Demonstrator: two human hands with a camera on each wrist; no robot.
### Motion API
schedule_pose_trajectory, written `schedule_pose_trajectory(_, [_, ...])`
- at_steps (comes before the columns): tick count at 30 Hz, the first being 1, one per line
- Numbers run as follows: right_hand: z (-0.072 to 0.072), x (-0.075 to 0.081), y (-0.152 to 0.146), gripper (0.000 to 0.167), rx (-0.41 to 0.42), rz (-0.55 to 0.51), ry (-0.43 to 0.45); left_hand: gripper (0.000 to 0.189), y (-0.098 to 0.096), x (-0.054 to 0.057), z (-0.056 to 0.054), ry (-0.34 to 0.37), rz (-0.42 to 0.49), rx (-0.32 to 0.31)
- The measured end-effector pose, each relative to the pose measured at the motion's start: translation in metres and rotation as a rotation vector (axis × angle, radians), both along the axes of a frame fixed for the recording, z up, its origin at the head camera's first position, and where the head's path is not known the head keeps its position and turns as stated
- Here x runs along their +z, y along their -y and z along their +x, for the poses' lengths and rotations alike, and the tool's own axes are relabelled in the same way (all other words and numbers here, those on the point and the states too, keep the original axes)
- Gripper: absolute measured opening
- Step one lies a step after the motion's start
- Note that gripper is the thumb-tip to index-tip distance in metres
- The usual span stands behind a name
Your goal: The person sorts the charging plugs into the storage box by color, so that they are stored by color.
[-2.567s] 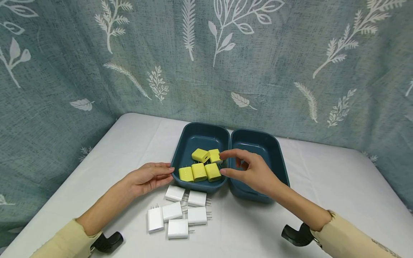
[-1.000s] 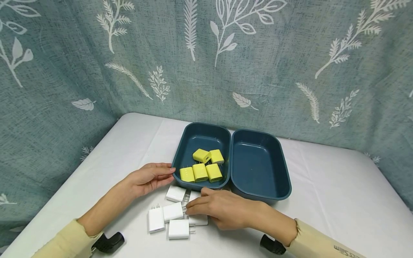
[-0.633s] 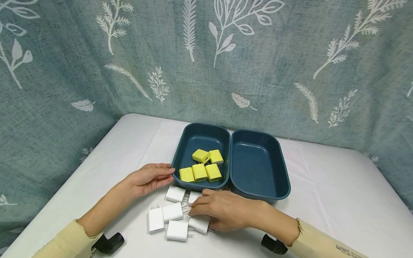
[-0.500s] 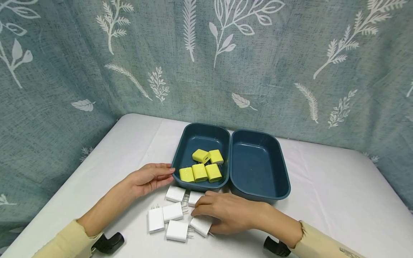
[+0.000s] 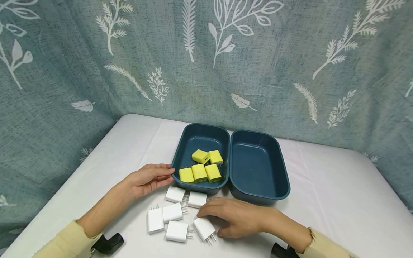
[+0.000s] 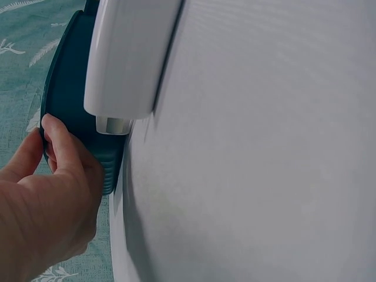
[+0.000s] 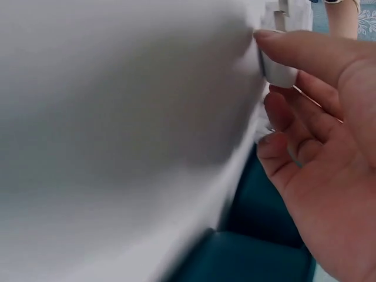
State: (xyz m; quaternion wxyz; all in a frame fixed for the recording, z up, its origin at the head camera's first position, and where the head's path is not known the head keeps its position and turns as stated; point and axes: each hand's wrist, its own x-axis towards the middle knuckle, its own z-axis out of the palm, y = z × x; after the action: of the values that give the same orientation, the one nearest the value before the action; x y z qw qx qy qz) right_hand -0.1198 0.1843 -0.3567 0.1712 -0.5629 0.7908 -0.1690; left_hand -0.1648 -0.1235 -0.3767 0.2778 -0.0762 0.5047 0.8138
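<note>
Two dark blue open boxes stand side by side on the table. Several yellow plug chargers (image 5: pixel 199 173) lie in the left box (image 5: pixel 200 129). My left hand (image 5: pixel 146 179) holds that box by its left rim, thumb and fingertips at the edge in the left wrist view. In front lie several white plug chargers (image 5: pixel 176 231). My right hand (image 5: pixel 237 216) is at the rightmost white charger (image 5: pixel 204 228), fingertips at its upper end and the thumb just off its right side. That charger lies slanted, prongs toward the lower right. Whether the fingertips touch it is unclear.
The right blue box (image 5: pixel 258 172) has a bare floor. Another white charger (image 5: pixel 197 199) lies against the front of the left box. A patterned curtain (image 5: pixel 274 71) hangs behind the white tablecloth (image 5: pixel 322 172).
My right hand left the box area and came down to the white chargers. The rightmost one has turned, its prongs swinging from right to lower right. My left hand stays at the box.
</note>
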Motion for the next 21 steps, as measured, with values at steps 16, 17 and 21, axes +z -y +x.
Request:
schedule_pose_trajectory(16, [0.014,-0.021,-0.014,0.05,-0.157,-0.157,0.133,0.067,-0.005,0.002,-0.002,0.011,-0.014,-0.028])
schedule_pose_trajectory(17, [0.015,-0.022,-0.014,0.049,-0.158,-0.168,0.135,0.067,-0.004,0.002,-0.002,0.013,-0.018,-0.028])
schedule_pose_trajectory(21, [0.017,-0.024,-0.014,0.049,-0.175,-0.199,0.157,0.068,-0.002,0.003,0.001,-0.001,-0.026,-0.043])
